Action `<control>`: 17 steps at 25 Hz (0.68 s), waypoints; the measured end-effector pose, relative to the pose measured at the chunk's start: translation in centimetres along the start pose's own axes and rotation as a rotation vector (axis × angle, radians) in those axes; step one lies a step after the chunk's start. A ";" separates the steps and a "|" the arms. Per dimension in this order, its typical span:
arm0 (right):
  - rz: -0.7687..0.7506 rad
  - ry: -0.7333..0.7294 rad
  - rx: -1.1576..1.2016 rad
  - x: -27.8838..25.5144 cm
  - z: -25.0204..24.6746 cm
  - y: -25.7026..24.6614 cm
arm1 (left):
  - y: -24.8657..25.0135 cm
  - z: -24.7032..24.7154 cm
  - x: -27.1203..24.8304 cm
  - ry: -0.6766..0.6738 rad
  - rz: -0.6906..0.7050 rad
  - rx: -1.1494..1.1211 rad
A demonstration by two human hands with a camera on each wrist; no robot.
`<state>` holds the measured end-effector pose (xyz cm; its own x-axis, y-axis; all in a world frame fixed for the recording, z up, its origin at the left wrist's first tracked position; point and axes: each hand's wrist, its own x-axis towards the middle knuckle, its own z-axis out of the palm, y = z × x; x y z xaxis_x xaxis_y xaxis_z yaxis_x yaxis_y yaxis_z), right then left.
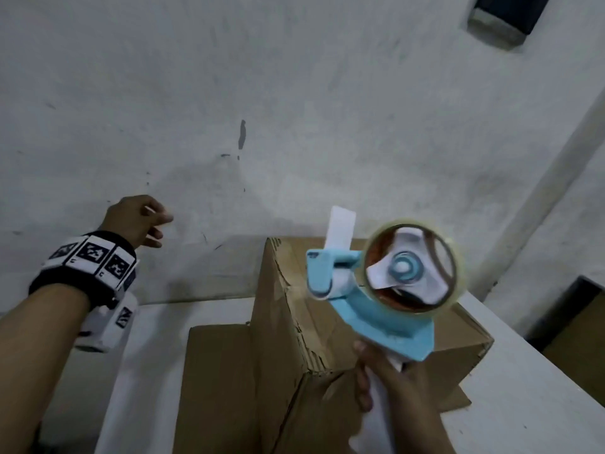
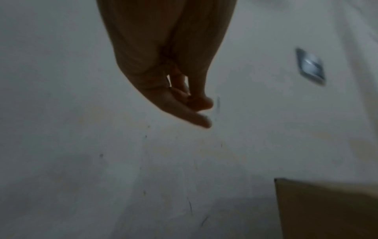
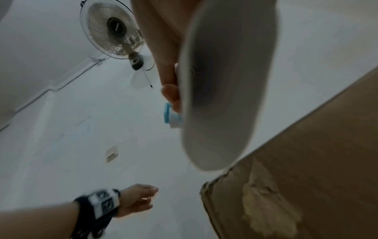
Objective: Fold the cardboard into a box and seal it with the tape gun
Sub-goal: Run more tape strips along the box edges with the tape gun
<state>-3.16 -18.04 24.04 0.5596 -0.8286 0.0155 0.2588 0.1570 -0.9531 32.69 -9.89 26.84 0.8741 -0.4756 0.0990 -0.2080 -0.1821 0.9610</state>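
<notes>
Holding the tape gun [image 1: 379, 283] up over the box [image 1: 327, 322], your right hand [image 1: 393, 398] wraps its fingers tight round the white handle. The box stands on the white table [image 1: 523, 388], with a flap [image 1: 219, 381] lying flat on its left side. Your left hand [image 1: 140, 221] hangs in the air, well apart from the box, fingers loosely curled and holding nothing.

You look about to tape, I think. To do it well, bring your left hand back and press the top flaps down flat, so the seam stays closed. A white tab [image 1: 340, 227] sticks up at the front of the gun; I can't tell if the clear tape end is loose and ready. Put the front of the gun down just past the box edge, press, then pull straight along the seam. Keep the gun low, so the tape goes on smooth.

One box corner [image 3: 266, 202] looks torn and rough, so go gently there.

No words or brand can be read on the gun or box. Your left wrist band [image 1: 91, 257] has black and white square patterns with a tiny letter under some, too small to read surely.
</notes>
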 end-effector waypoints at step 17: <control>0.038 -0.040 0.092 5.0 1.0 0.6 | 4.4 11.9 -9.2 -0.984 -0.033 -0.127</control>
<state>0.58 -21.58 23.86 0.6006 -0.7995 -0.0066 0.3071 0.2383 -0.9214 18.54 -16.61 27.06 0.1131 -0.9848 -0.1317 -0.0914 -0.1423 0.9856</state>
